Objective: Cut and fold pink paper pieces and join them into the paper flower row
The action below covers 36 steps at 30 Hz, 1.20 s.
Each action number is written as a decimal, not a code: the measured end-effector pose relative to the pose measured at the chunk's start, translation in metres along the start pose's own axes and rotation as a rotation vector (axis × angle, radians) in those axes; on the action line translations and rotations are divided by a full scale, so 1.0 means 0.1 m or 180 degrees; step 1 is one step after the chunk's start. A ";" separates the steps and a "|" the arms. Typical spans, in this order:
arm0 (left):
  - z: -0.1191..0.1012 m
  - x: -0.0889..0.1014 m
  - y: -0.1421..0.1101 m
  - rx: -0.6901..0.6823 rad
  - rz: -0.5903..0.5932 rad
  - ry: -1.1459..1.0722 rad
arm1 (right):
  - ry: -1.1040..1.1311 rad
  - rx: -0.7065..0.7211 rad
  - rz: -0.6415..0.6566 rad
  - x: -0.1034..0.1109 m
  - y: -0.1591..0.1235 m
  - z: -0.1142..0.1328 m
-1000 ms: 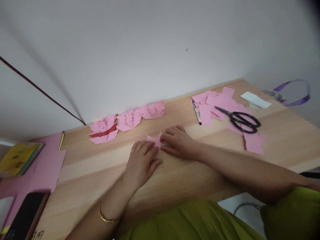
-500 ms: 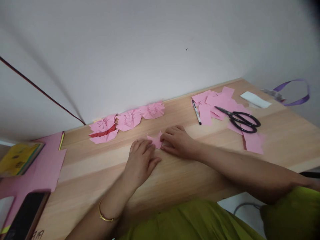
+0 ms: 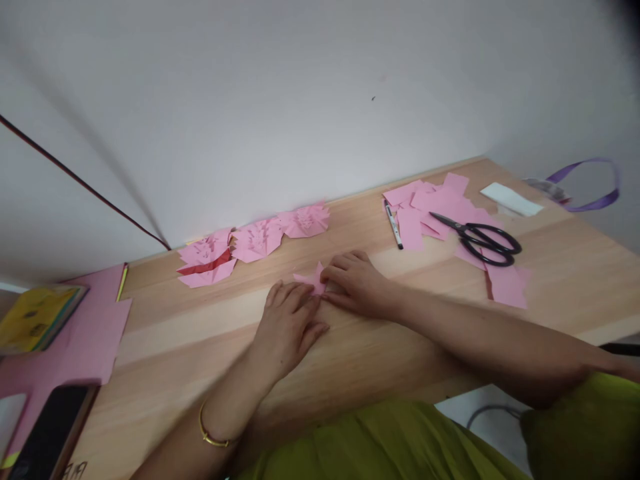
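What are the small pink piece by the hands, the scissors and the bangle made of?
Small pink piece: probably paper, matte, judging by its flat, pointed corners.
Scissors: dark grey blades, likely steel; the black handles could be plastic or coated metal.
Bangle: apparently polished metal, from its golden shine; whether it's real gold, I can't tell.

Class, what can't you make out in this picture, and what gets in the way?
All in the head view:
Small pink paper: partly covered by the left hand and right hand.
Black object: near end cut off by the bottom edge.
White object: cut off by the left edge.
Yellow object: its print is blurred.
Pen: any lettering is too small.
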<state>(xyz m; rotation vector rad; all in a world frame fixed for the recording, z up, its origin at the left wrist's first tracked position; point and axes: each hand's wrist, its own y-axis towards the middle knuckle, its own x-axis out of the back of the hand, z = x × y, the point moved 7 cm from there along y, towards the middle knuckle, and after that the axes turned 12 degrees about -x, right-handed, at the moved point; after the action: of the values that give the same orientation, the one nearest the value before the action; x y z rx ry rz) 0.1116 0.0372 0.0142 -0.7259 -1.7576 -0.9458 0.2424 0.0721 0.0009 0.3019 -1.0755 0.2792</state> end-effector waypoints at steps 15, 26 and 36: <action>0.06 0.02 -0.01 0.0206 0.0034 0.0245 | 0.0062 0.0008 0.0027 0.01 0.00 0.00; 0.14 0.08 -0.03 0.0470 -0.0065 0.0380 | 0.0058 -0.0009 0.0043 0.01 0.00 0.00; 0.05 0.02 0.00 0.0271 0.0057 0.0283 | 0.0065 -0.0013 0.0064 0.00 0.01 0.00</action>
<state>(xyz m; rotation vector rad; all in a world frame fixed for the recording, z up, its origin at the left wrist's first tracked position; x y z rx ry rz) 0.1082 0.0416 0.0147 -0.6346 -1.7002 -0.8728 0.2422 0.0725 0.0014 0.2841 -1.0594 0.2976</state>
